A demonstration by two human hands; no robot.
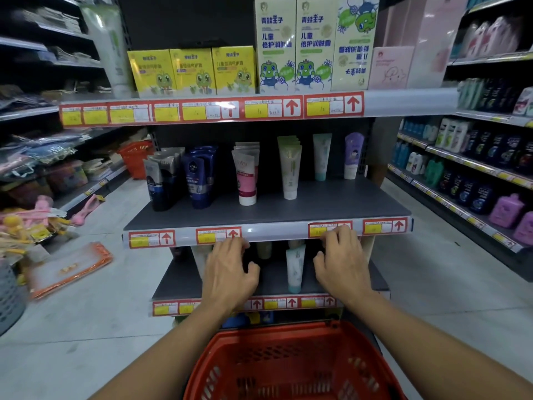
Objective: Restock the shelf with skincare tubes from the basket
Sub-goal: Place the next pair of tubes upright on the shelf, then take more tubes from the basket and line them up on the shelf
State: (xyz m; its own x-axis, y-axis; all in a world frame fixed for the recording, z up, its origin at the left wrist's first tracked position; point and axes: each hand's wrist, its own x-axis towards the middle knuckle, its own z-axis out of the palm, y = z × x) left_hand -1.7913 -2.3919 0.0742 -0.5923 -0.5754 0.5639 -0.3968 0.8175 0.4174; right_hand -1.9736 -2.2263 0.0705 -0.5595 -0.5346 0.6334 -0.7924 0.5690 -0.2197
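Observation:
The red basket (pixel 294 368) stands on the floor at the bottom of the view, and I see no tubes in the part that shows. Both my hands reach over it toward the lower shelf (pixel 277 278). My left hand (pixel 227 269) and my right hand (pixel 343 261) hold nothing, fingers loosely curled, fingertips near the middle shelf's price rail (pixel 268 232). Between them a white and teal tube (pixel 294 268) stands upright on the lower shelf. On the middle shelf stand rows of tubes: dark blue (pixel 199 177), pink and white (pixel 246 174), pale green (pixel 290 168), teal (pixel 321 157), purple (pixel 353 155).
Yellow and white boxed creams (pixel 233 69) fill the top shelf. An aisle of bottles (pixel 467 174) runs along the right. On the left floor lie an orange packet (pixel 69 269), pink toys and a grey basket (pixel 8 295); another red basket (pixel 135 157) sits further back.

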